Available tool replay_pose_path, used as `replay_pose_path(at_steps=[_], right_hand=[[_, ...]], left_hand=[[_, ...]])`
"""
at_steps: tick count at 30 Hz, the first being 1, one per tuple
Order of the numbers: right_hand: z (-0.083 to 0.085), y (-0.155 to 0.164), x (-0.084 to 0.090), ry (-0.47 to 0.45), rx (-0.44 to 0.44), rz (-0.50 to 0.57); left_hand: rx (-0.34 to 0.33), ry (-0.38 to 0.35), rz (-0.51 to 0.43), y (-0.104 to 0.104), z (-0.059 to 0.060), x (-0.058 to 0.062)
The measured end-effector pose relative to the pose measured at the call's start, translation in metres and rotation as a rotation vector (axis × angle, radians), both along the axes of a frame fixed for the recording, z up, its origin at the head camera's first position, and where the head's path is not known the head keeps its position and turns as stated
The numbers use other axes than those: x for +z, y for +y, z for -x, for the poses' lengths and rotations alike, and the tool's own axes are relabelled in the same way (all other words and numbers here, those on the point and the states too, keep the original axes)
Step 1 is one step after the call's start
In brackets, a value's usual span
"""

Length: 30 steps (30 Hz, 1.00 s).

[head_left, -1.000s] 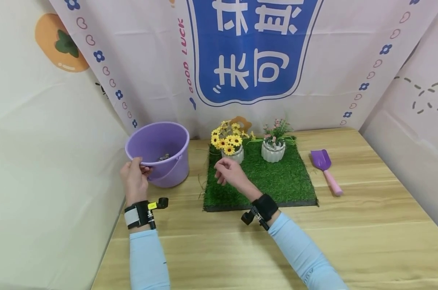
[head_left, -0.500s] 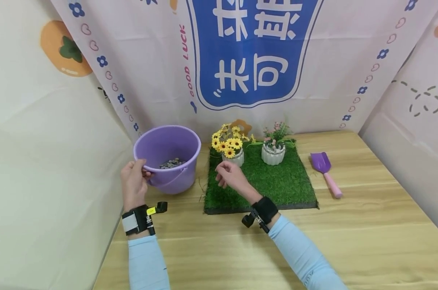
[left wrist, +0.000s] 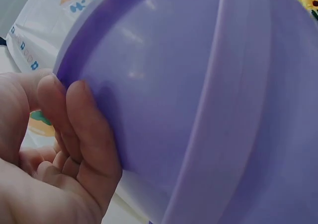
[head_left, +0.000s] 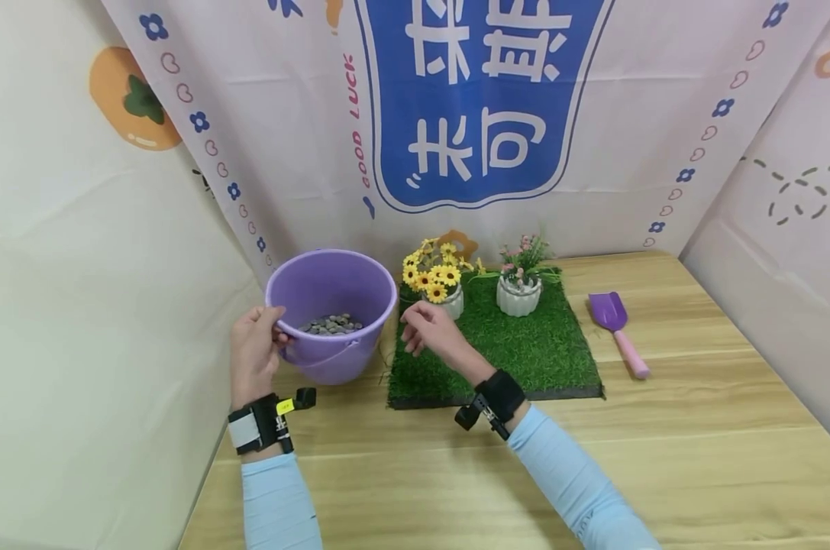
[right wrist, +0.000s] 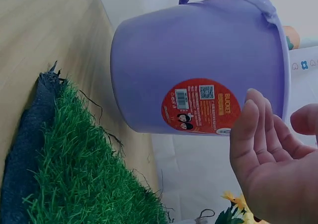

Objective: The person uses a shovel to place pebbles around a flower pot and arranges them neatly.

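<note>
My left hand (head_left: 250, 353) grips the near-left rim of a purple bucket (head_left: 334, 368), thumb on top and fingers curled underneath. In the left wrist view the fingers press against the bucket's outer wall (left wrist: 144, 90), beside its hanging handle (left wrist: 218, 110). Small grey-brown pebbles (head_left: 334, 325) lie at the bottom of the bucket. My right hand (head_left: 437, 334) hovers over the left part of the artificial grass mat (head_left: 524, 359), fingers loosely bent with nothing in them. In the right wrist view its fingertips are near the bucket's labelled side; whether they touch it I cannot tell.
On the mat's far side stand a white pot of yellow flowers (head_left: 437, 273) and a white pot of pink flowers (head_left: 519, 296). A purple scoop (head_left: 610, 312) with a pink handle lies right of the mat. Printed cloth (head_left: 305, 168) hangs behind the table.
The bucket has moved right and toward me, with my left hand on its rim, and more pebbles now show inside. My right hand has shifted slightly left.
</note>
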State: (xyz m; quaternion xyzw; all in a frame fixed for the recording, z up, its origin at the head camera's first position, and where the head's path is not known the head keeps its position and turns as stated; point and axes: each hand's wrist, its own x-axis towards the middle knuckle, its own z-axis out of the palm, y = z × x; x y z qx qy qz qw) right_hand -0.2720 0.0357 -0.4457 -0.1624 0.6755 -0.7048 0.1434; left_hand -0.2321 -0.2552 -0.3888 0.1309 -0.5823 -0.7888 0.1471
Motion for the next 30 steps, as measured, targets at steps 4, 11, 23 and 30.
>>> replay_pose_path(at_steps=[4, 11, 23, 30], right_hand=[[0.001, 0.000, -0.001, 0.007, -0.017, 0.013], [0.003, 0.001, 0.000, -0.060, 0.010, 0.085], [0.003, 0.004, 0.002, -0.145, 0.037, 0.145], [0.000, 0.007, 0.003, -0.272, 0.055, 0.317]], left_hand=[[-0.029, -0.007, 0.028, 0.000, -0.003, 0.002], [-0.091, -0.001, 0.082, 0.002, -0.007, 0.008], [-0.206, -0.010, 0.136, 0.001, -0.014, 0.010], [-0.260, 0.024, 0.112, 0.001, -0.020, 0.011]])
